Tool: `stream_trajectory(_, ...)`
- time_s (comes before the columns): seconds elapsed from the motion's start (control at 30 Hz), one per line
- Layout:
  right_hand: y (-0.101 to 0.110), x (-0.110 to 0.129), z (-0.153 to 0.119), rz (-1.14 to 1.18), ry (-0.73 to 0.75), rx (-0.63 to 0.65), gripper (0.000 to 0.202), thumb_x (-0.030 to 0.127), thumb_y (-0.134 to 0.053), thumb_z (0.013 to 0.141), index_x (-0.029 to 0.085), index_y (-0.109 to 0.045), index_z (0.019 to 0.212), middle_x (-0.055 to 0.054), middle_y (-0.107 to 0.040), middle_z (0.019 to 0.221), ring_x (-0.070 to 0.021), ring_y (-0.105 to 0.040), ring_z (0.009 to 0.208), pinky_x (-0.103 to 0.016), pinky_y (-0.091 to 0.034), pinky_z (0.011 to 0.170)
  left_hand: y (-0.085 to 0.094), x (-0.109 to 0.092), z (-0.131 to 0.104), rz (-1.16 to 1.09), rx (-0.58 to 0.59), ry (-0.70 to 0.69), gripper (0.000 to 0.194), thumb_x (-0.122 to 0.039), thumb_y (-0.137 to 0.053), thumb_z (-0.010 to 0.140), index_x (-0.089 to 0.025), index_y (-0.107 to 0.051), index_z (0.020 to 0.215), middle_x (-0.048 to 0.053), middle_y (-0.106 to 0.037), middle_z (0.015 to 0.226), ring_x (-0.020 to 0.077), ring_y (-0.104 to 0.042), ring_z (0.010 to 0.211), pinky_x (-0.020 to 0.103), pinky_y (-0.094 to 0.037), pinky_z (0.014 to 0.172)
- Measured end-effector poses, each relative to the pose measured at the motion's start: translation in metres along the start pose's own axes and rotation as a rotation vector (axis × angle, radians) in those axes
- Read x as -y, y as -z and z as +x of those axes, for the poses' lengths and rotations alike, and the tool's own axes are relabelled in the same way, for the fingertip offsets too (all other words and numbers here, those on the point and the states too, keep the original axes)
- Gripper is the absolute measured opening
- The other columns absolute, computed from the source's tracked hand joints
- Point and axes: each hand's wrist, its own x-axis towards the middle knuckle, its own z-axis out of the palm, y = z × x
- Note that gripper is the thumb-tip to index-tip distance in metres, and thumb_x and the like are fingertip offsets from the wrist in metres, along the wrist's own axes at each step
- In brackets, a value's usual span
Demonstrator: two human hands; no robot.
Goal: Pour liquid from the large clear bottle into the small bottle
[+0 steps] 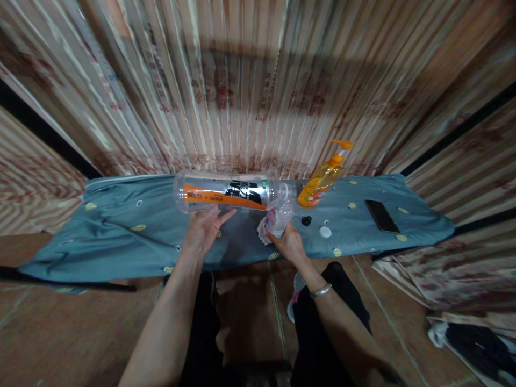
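A large clear bottle (pixel 221 191) with an orange and silver label lies sideways, its neck toward the right. My left hand (pixel 203 228) supports it from below, with the thumb stretched out along its side. My right hand (pixel 288 242) is closed around the lower part of a smaller clear bottle (pixel 283 207) with a pink-marked label, held nearly upright. The necks of the two bottles are close together; whether they touch is unclear. A crumpled whitish piece (pixel 263 231) shows beside my right thumb.
On the blue-green cloth-covered table (pixel 133 242) stands an orange pump bottle (pixel 320 183). Right of my right hand lie a small black cap (pixel 307 221), a white round lid (pixel 325 231) and a dark phone (pixel 382 216). A striped curtain (pixel 242 97) hangs behind.
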Motion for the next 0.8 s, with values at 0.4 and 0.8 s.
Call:
stream_trajectory(0.4, -0.0024, -0.0022, 0.0006, -0.027, 0.002, -0.001, 0.059, 0.050, -0.058, 0.075, 0.010, -0.044, 0.116, -0.015, -0.064, 0.100, -0.0273, -0.062, 0.092, -0.037, -0.049, 0.078, 0.0030, 0.0014, 0.0012, 0.031, 0.032, -0.004, 0.014, -0.015, -0.072, 0.058, -0.019, -0.061, 0.066, 0.001, -0.069, 0.085, 0.0237, -0.062, 0.096, 0.054, -0.044, 0.094)
stream_trajectory(0.8, -0.0011, -0.0025, 0.0020, 0.031, 0.000, 0.001, 0.058, 0.047, -0.060, 0.075, 0.010, -0.044, 0.116, -0.014, -0.064, 0.097, -0.0268, -0.063, 0.090, -0.037, -0.049, 0.078, 0.0013, -0.0007, 0.0001, -0.015, 0.033, -0.008, 0.018, -0.011, -0.074, 0.056, -0.021, -0.063, 0.066, -0.004, -0.067, 0.072, 0.0176, -0.064, 0.081, 0.054, -0.045, 0.094)
